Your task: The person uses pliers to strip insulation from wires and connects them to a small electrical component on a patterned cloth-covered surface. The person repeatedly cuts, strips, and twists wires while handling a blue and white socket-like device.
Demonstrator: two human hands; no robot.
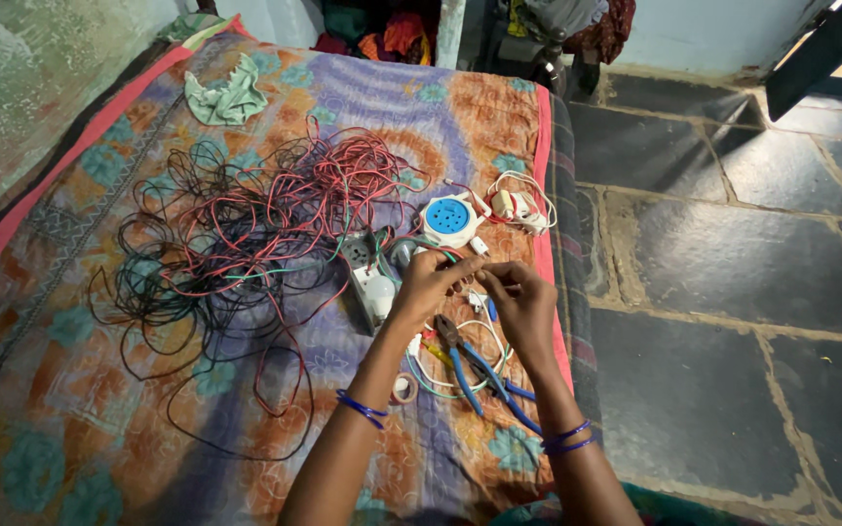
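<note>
My left hand [427,285] and my right hand [522,302] meet above a patterned cloth, fingertips pinched together on a small white part with thin wires [477,292]; its exact form is too small to tell. Blue-handled pliers [475,368] lie just below my hands, beside white and green wire loops [431,375]. A white switch box [374,288] rests left of my left hand. A round white and blue socket unit [448,217] sits just beyond my hands.
A big tangle of red and black wires [246,229] covers the patterned bedspread [99,409]. White plugs and cord [518,205] lie near the bed's right edge. A crumpled green cloth [228,95] is far left. Dark stone floor [733,273] lies to the right.
</note>
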